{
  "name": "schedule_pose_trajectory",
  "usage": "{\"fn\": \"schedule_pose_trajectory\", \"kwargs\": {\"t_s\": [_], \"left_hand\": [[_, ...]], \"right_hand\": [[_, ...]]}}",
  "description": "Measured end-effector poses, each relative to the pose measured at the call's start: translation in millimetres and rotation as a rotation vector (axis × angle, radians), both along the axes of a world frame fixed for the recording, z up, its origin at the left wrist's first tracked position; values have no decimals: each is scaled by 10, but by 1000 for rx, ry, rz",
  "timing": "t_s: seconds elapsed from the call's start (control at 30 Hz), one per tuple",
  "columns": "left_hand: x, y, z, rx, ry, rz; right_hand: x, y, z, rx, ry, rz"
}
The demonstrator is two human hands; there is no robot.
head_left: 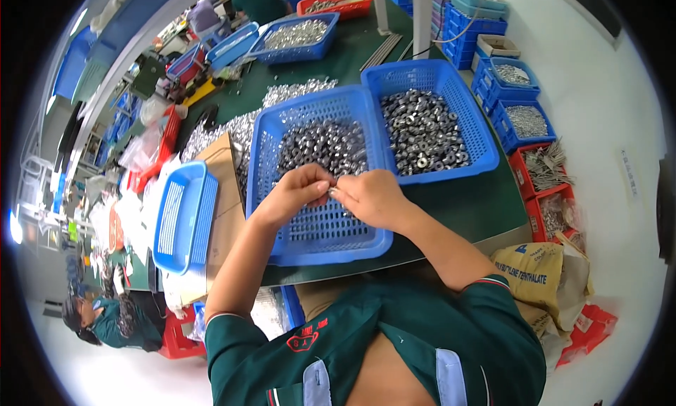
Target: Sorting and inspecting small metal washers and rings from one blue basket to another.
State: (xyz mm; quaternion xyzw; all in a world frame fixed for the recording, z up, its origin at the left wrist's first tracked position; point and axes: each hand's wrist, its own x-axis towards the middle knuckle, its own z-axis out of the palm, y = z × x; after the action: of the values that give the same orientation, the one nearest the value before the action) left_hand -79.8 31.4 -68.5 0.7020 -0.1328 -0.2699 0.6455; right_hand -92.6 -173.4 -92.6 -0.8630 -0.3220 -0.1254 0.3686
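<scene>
My left hand (299, 189) and my right hand (372, 198) meet above the front half of a blue perforated basket (262, 159). Their fingertips are pinched together around a small shiny metal piece (332, 192), too small to tell its exact kind. Below and beyond the hands, a heap of dark and silvery ring-shaped metal parts (320, 147) fills the back of this basket. Touching it on the right is a second blue basket (486, 152), with many similar ring-shaped parts (424, 135) inside.
Loose silvery parts (299, 89) lie on the green table (479, 212) behind the baskets. Stacked blue trays (186, 219) stand on cardboard at left. Blue and red bins (524, 177) line the right side, with a yellow sack (531, 272) nearer. Another person (116, 318) sits at far left.
</scene>
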Motion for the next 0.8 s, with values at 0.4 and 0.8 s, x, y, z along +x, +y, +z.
{"fn": "schedule_pose_trajectory", "kwargs": {"t_s": [0.4, 0.8], "left_hand": [[871, -761, 795, 460, -369, -185], [1921, -2377, -262, 871, -1022, -252]], "right_hand": [[-16, 22, -21, -56, -38, -20], [-38, -10, -37, -163, -9, -8]]}}
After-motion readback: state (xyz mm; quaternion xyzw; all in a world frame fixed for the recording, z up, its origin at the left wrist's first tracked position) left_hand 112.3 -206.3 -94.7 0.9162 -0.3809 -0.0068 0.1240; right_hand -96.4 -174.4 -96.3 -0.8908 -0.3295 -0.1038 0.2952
